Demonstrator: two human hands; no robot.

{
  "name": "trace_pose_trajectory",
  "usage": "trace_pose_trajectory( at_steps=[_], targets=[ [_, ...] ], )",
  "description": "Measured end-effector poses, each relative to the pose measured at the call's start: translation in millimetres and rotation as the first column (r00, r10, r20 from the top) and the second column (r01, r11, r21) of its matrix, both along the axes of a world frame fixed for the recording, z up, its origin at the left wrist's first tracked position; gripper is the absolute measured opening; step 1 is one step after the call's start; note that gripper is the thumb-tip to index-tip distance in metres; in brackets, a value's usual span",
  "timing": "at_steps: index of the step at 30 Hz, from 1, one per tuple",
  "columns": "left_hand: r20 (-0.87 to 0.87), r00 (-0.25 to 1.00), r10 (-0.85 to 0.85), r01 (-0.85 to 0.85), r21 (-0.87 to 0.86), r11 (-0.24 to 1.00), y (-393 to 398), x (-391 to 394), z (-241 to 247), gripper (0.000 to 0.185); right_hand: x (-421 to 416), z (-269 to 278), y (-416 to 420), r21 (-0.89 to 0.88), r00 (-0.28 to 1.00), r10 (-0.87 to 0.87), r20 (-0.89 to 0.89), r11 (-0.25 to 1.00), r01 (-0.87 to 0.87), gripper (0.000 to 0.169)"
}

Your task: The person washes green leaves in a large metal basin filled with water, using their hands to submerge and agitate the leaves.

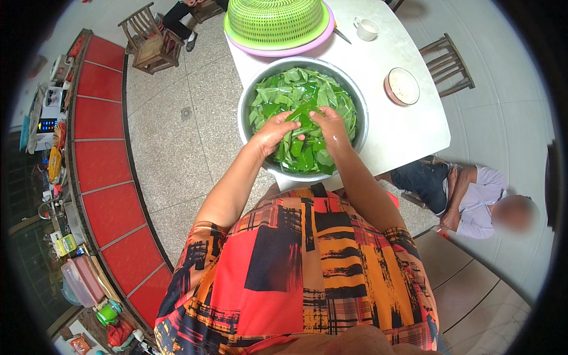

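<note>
Green leaves (288,91) float in water and crowd a round metal basin (361,146) at the near end of the white table. Over the middle of the basin, my left hand (275,132) grips some of the leaves between thumb and fingers. My right hand (330,126) pinches the other side of the same leafy bunch (304,116). The thumbs are a short way apart, and part of the left fingers lies hidden beneath the leaves. Both hands look wet.
Behind the basin, a green plastic colander (275,22) rests upside down on a pink basin (326,37), beside a knife (342,36). A white mug (367,29) and a bowl (402,86) stand on the table (390,137). One person (470,199) sits at right; wooden chairs (153,46) and a red-fronted counter (106,159) stand around.
</note>
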State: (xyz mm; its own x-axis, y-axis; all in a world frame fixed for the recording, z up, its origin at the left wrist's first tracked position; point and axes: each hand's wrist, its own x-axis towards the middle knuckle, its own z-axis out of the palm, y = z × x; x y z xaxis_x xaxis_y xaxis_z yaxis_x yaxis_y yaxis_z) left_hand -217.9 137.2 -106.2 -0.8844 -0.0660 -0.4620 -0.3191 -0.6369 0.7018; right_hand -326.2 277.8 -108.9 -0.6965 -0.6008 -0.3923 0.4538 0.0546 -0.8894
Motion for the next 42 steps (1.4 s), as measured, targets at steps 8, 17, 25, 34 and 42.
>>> trace_pose_trajectory(
  at_steps=[8, 17, 25, 34, 42],
  targets=[
    [0.091, 0.966, 0.243, -0.242, -0.03, 0.97, -12, 8, -13, 0.026, -13, 21, 8, 0.012, 0.966, -0.258, -0.02, 0.966, 0.258, 0.03],
    [-0.004, 0.938, 0.346, -0.293, 0.523, 0.801, -22, 8, -18, 0.042, -11, -16, 14, 0.34, 0.893, 0.106, -0.438, 0.939, 0.055, 0.041],
    [-0.161, 0.893, 0.421, -0.215, 0.669, 0.711, -12, -1, -10, 0.044, 22, -5, 4, 0.273, 0.868, 0.331, -0.37, 0.932, -0.239, 0.045],
    [-0.199, 0.876, 0.44, -0.118, 0.795, 0.595, -29, 6, -25, 0.044, 6, -34, 23, 0.475, 0.824, 0.327, -0.462, 0.876, -0.082, 0.046],
    [-0.043, 0.859, 0.511, -0.336, 0.705, 0.624, -29, 13, -24, 0.044, -27, -36, 51, 0.455, 0.851, 0.233, -0.471, 0.891, 0.008, 0.045]
  ],
)
